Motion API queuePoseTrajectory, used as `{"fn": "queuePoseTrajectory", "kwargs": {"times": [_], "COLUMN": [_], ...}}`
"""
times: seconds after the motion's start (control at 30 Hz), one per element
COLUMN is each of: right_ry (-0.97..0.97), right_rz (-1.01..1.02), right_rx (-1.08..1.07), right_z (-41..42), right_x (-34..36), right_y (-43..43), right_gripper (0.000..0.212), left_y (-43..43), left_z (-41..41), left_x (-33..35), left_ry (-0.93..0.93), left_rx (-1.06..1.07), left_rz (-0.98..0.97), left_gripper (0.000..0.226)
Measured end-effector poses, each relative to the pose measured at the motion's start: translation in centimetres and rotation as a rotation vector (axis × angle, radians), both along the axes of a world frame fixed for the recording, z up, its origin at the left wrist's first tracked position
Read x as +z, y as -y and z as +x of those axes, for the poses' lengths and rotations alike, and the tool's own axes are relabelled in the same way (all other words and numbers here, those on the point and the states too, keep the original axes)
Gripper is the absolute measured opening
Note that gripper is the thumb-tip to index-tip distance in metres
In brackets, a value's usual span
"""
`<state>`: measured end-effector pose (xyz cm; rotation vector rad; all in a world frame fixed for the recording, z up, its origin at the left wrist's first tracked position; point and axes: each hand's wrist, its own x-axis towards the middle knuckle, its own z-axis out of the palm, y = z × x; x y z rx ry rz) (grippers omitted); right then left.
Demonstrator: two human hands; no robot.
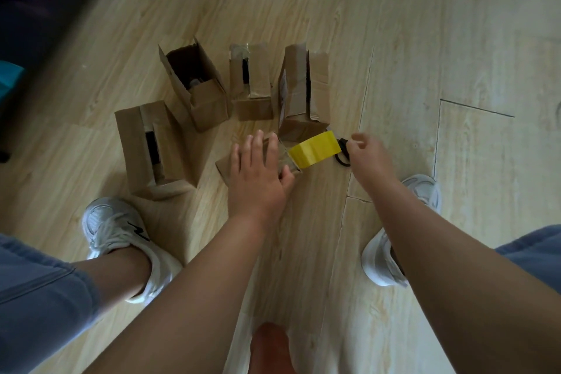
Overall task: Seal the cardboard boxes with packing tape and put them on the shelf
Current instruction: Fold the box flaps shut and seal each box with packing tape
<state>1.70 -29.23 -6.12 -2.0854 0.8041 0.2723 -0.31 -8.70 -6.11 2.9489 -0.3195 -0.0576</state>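
The left hand (258, 173) lies flat on a small cardboard box (224, 167) on the floor (394, 39), fingers (254, 146) straight and slightly spread. A yellow tape roll (315, 149) sits just beside that box, between the 2 hands. The right hand (364, 155) has its fingers curled at a black object (343, 158); I cannot tell what they pinch. 4 other boxes (197, 85) stand nearby with their flaps up.

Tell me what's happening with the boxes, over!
Left hand flat, pressing small brown cardboard box. Right hand grips black handle by yellow tape roll. Four other cardboard boxes stand behind. Nothing blocking.
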Motion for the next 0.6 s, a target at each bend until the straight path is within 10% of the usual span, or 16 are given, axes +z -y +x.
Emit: {"fn": "queuePoseTrajectory", "kwargs": {"times": [0.6], "right_ry": [-0.272], "right_rz": [-0.198], "right_rx": [0.216], "right_z": [3.8], "right_x": [-7.9], "right_y": [2.6], "right_gripper": [0.030], "left_y": [0.4], "left_z": [0.0], "left_x": [-1.5], "left_ry": [0.161], "left_rx": [-0.005], "left_rz": [0.069], "left_gripper": [0.060]}}
